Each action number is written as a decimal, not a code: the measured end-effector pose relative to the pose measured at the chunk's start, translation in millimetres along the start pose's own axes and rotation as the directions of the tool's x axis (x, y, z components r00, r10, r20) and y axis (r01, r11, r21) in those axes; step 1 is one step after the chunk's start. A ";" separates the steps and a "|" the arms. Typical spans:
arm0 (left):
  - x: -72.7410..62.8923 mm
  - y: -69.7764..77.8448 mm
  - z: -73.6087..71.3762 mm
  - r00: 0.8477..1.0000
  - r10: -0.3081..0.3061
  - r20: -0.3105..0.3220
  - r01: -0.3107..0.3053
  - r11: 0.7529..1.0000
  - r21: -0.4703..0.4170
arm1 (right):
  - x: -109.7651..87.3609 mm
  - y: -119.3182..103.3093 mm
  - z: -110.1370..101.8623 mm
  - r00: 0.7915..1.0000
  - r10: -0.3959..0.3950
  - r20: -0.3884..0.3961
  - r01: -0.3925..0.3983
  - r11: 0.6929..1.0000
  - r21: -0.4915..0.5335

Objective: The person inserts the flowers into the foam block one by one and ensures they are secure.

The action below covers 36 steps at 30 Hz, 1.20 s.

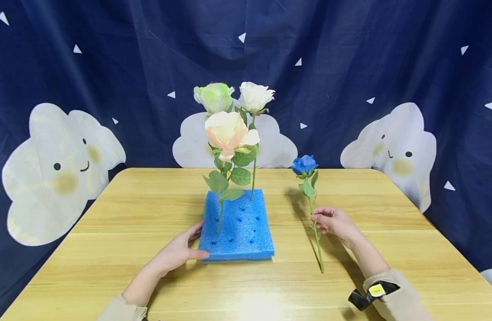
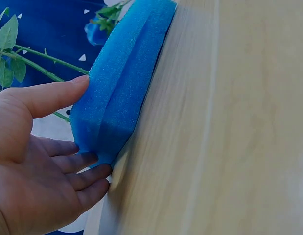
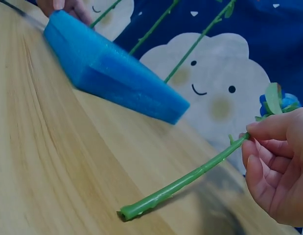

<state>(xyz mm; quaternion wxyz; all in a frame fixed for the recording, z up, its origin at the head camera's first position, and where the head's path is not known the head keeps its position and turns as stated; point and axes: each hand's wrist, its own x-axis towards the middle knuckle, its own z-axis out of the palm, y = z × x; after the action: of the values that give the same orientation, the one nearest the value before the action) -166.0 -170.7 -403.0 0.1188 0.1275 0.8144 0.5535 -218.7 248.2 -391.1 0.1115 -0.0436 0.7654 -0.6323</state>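
Between thumb and fingertips my right hand (image 1: 335, 223) pinches the stem of a blue artificial rose (image 1: 304, 165). The flower points up and away, while the cut stem end (image 3: 129, 213) hangs toward me over the table. A blue foam block (image 1: 235, 247) with several holes lies left of the rose. At its near left corner rests my left hand (image 1: 179, 252), thumb on the top edge and loosely straight fingers along the left side. In the foam stand a peach rose (image 1: 226, 133), a white rose (image 1: 256, 96) and a pale green rose (image 1: 215, 96), whose stem is mostly hidden.
The wooden table (image 1: 121, 240) bears the foam block. Behind it hangs a dark blue curtain (image 1: 330, 40) with smiling white clouds (image 1: 65, 174). A black strap (image 1: 362, 298) with a yellow patch sits on the right sleeve.
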 end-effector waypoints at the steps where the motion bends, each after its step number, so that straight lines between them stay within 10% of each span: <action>1: 0.1 -0.3 -0.1 1.000 0.001 0.000 -0.001 1.000 -0.001 | -0.8 -2.0 0.2 1.000 -0.015 0.000 0.015 1.000 -0.008; 36: 1.5 -2.9 -0.2 1.000 0.018 0.004 -0.018 1.000 0.015 | -14.5 -54.0 9.5 0.915 -0.350 -0.199 0.346 0.937 -0.057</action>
<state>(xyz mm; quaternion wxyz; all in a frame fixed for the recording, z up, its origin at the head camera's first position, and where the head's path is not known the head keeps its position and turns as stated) -167.7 -171.3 -405.8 0.1143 0.1369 0.8171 0.5482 -206.4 231.5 -338.4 -0.0828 -0.1146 0.7592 -0.6353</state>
